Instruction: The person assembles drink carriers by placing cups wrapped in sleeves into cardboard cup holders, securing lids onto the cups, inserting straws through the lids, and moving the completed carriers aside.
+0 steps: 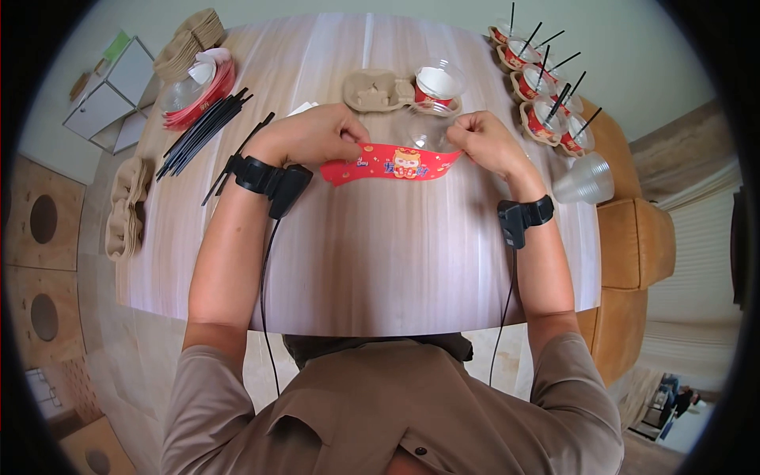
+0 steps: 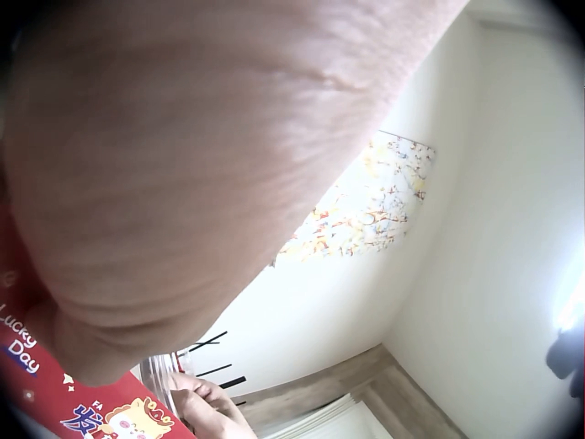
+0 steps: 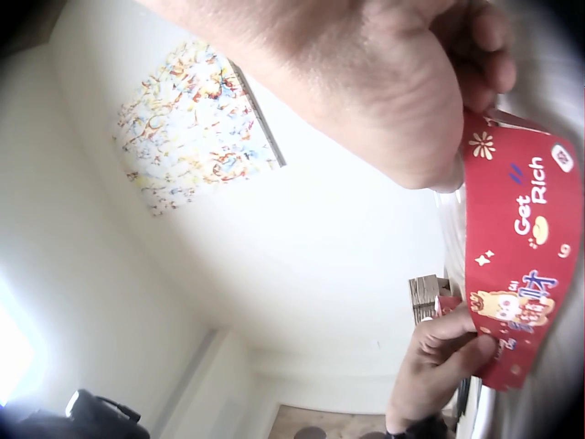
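A red printed paper cup sleeve (image 1: pixel 408 166) is stretched between my two hands above the table. My left hand (image 1: pixel 313 134) pinches its left end, thumb over the printed face. At the other end my right hand (image 1: pixel 487 141) grips the sleeve with curled fingers. In the right wrist view the sleeve (image 3: pixel 521 229) shows "Get Rich" and a cartoon animal, with the left hand (image 3: pixel 443 361) at its far end. A clear plastic cup (image 1: pixel 421 125) sits just behind the sleeve. Beyond it stands a red-sleeved cup (image 1: pixel 434 85) in a cardboard carrier (image 1: pixel 372 89).
At left lie black straws (image 1: pixel 202 134), a stack of red sleeves (image 1: pixel 212 99) and stacked carriers (image 1: pixel 178 57). More carriers (image 1: pixel 127 207) sit on the left edge. At right are several red-sleeved cups with straws (image 1: pixel 546 112) and nested clear cups (image 1: pixel 586 178).
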`<state>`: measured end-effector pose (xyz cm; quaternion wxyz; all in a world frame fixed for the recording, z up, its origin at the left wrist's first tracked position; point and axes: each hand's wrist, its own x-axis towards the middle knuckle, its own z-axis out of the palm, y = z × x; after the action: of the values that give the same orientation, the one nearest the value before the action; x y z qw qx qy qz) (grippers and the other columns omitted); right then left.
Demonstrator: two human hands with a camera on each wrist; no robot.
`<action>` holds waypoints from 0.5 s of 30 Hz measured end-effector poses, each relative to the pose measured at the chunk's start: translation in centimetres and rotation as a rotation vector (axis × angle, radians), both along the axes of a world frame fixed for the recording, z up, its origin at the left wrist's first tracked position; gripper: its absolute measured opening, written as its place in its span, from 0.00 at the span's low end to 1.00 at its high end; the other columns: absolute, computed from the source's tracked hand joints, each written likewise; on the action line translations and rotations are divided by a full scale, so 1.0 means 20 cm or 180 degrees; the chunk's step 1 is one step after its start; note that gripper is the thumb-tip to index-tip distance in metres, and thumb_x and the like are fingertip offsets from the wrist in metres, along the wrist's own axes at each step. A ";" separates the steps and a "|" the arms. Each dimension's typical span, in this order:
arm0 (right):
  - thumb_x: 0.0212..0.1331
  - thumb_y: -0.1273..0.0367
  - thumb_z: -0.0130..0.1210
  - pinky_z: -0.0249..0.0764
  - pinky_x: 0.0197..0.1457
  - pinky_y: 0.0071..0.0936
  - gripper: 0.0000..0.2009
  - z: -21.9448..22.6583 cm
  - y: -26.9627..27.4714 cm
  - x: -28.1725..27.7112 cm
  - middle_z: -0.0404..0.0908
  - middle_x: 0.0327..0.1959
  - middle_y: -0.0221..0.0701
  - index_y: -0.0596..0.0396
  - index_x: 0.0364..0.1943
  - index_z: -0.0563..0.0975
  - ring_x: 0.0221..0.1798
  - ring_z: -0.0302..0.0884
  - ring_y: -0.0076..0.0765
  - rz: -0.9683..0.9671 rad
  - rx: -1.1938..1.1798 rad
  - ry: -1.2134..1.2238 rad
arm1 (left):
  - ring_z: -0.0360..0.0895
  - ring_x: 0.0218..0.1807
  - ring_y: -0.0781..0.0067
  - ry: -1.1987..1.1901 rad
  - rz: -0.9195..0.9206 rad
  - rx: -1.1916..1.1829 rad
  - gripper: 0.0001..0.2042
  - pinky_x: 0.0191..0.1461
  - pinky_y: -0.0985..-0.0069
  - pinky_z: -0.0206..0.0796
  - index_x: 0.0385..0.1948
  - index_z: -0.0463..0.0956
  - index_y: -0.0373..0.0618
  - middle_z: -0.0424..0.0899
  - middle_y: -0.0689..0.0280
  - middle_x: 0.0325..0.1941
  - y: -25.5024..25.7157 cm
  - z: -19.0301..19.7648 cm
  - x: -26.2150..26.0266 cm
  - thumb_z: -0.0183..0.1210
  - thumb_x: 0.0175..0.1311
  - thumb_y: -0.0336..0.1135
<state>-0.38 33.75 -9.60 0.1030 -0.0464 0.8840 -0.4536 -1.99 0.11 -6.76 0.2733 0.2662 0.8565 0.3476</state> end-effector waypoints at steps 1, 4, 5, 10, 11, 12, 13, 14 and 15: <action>0.69 0.67 0.62 0.58 0.29 0.24 0.16 0.00 -0.01 0.01 0.68 0.21 0.14 0.50 0.21 0.75 0.24 0.62 0.13 0.0038 -0.0038 0.0016 | 0.75 0.32 0.85 -0.0002 0.0000 0.0002 0.11 0.38 0.78 0.69 0.46 0.92 0.37 0.85 0.74 0.28 0.00 -0.01 0.00 0.64 0.69 0.27; 0.69 0.68 0.61 0.58 0.29 0.24 0.17 0.03 -0.03 0.03 0.67 0.21 0.13 0.49 0.20 0.73 0.25 0.61 0.13 0.0153 -0.0098 0.0006 | 0.76 0.32 0.84 0.0096 0.0119 0.0146 0.09 0.38 0.78 0.69 0.44 0.93 0.37 0.85 0.73 0.28 0.01 -0.03 -0.01 0.65 0.68 0.27; 0.70 0.68 0.61 0.57 0.29 0.24 0.17 0.03 -0.03 0.03 0.67 0.21 0.13 0.49 0.20 0.72 0.25 0.60 0.13 0.0232 -0.0131 -0.0023 | 0.77 0.32 0.83 0.0118 0.0202 0.0182 0.08 0.38 0.77 0.70 0.43 0.92 0.36 0.85 0.71 0.28 0.02 -0.02 -0.01 0.66 0.67 0.27; 0.67 0.68 0.63 0.59 0.30 0.26 0.18 0.04 -0.04 0.03 0.68 0.21 0.16 0.50 0.19 0.72 0.26 0.62 0.15 0.0248 -0.0131 -0.0101 | 0.80 0.32 0.78 0.0242 0.0319 0.0378 0.06 0.38 0.76 0.74 0.38 0.90 0.32 0.84 0.68 0.29 0.04 -0.03 0.00 0.69 0.63 0.24; 0.69 0.68 0.61 0.58 0.30 0.25 0.18 0.04 -0.05 0.04 0.67 0.21 0.14 0.49 0.19 0.70 0.26 0.61 0.13 0.0227 -0.0113 -0.0100 | 0.81 0.32 0.76 0.0334 0.0244 0.0285 0.05 0.38 0.75 0.75 0.37 0.90 0.31 0.83 0.67 0.31 0.04 -0.03 0.00 0.70 0.63 0.23; 0.69 0.68 0.61 0.58 0.30 0.25 0.18 0.04 -0.05 0.03 0.67 0.21 0.14 0.49 0.19 0.70 0.26 0.61 0.13 0.0223 -0.0109 -0.0105 | 0.82 0.32 0.75 0.0423 0.0168 0.0192 0.05 0.38 0.74 0.76 0.37 0.89 0.30 0.83 0.66 0.32 0.04 -0.02 0.00 0.70 0.62 0.22; 0.69 0.68 0.61 0.59 0.31 0.25 0.18 0.03 -0.05 0.03 0.67 0.21 0.15 0.50 0.19 0.71 0.26 0.61 0.14 0.0214 -0.0114 -0.0054 | 0.82 0.32 0.75 0.0422 0.0164 0.0195 0.05 0.38 0.74 0.76 0.37 0.89 0.30 0.83 0.66 0.32 0.04 -0.01 0.00 0.70 0.62 0.22; 0.69 0.69 0.61 0.59 0.31 0.26 0.18 0.03 -0.05 0.03 0.68 0.21 0.15 0.51 0.19 0.71 0.26 0.62 0.14 0.0205 -0.0117 -0.0002 | 0.83 0.32 0.74 0.0386 0.0151 0.0110 0.05 0.37 0.74 0.77 0.36 0.89 0.30 0.84 0.65 0.33 0.04 -0.01 0.01 0.70 0.62 0.22; 0.69 0.69 0.61 0.59 0.31 0.26 0.18 0.03 -0.05 0.03 0.68 0.21 0.15 0.51 0.19 0.71 0.26 0.62 0.14 0.0200 -0.0114 -0.0003 | 0.83 0.32 0.74 0.0350 0.0137 0.0023 0.04 0.37 0.74 0.77 0.35 0.89 0.30 0.85 0.65 0.35 0.04 0.00 0.01 0.69 0.61 0.22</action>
<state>0.27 32.69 -9.04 0.1168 -0.0758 0.8738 -0.4659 -1.73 0.97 -6.81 0.2174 0.2674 0.8745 0.3414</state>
